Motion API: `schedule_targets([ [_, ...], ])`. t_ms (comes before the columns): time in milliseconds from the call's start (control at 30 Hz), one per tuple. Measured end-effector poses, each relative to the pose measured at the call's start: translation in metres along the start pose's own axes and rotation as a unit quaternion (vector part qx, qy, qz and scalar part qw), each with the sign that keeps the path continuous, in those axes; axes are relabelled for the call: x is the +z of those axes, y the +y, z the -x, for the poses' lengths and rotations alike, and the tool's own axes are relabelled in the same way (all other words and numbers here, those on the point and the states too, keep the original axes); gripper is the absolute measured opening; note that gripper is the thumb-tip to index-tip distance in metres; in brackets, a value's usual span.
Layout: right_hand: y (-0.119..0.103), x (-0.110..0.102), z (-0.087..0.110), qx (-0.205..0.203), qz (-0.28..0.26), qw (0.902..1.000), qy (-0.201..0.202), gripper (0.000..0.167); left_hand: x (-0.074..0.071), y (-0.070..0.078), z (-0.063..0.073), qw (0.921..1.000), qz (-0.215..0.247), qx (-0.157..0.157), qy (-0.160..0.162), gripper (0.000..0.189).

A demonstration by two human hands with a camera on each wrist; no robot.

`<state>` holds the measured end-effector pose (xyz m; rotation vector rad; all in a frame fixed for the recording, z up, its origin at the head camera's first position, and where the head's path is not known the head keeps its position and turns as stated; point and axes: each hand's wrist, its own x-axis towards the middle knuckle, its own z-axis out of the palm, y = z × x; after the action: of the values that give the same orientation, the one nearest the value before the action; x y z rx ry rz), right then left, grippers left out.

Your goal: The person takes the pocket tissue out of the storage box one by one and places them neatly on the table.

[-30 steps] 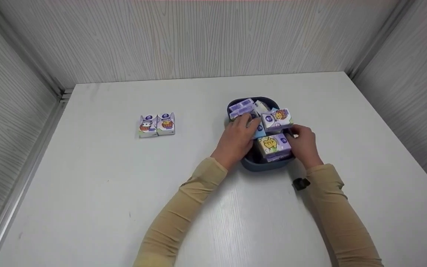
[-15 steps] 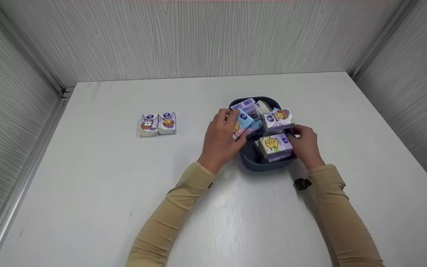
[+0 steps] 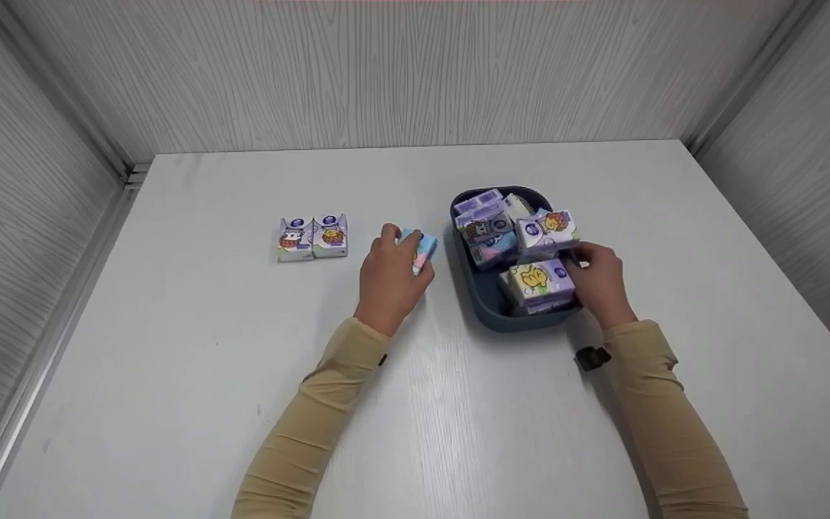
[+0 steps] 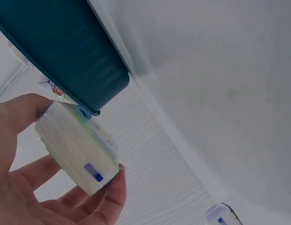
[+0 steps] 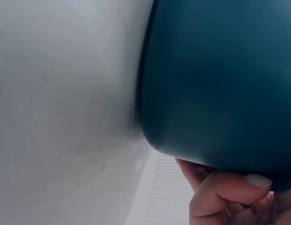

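My left hand [image 3: 390, 277] pinches a small blue-and-pink pack of pocket tissues [image 3: 426, 247] left of the dark blue bin [image 3: 519, 324]. In the left wrist view, thumb and fingers hold the tissue pack [image 4: 75, 145] by its ends, its whitish side facing the camera, below the bin [image 4: 65, 42]. The right hand [image 3: 601, 281] grips the bin's right rim; in the right wrist view its curled fingers [image 5: 220, 192] are at the edge of the bin [image 5: 220, 93]. Several purple, white and yellow tissue packs [image 3: 541, 281] are piled inside the bin.
Two purple-and-white tissue packs [image 3: 295, 241] stand side by side on the white table [image 3: 170, 360], left of the left hand. A grained back panel [image 3: 415, 72] rises behind the table, with side panels left and right. A small black object [image 3: 592, 358] is at the right sleeve.
The left hand has lifted the blue tissue pack out of the bin and carried it left over the table. My right hand has stayed on the bin's rim.
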<state>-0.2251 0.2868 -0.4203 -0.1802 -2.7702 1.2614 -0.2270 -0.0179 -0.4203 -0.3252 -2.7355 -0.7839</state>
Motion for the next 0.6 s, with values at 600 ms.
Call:
schedule_targets([
  [600, 0.001, 0.0, 0.001, -0.01, 0.0, 0.9999, 0.005, 0.035, -0.008, 0.008, 0.012, 0.9787, -0.102, -0.044, -0.172, 0.068],
])
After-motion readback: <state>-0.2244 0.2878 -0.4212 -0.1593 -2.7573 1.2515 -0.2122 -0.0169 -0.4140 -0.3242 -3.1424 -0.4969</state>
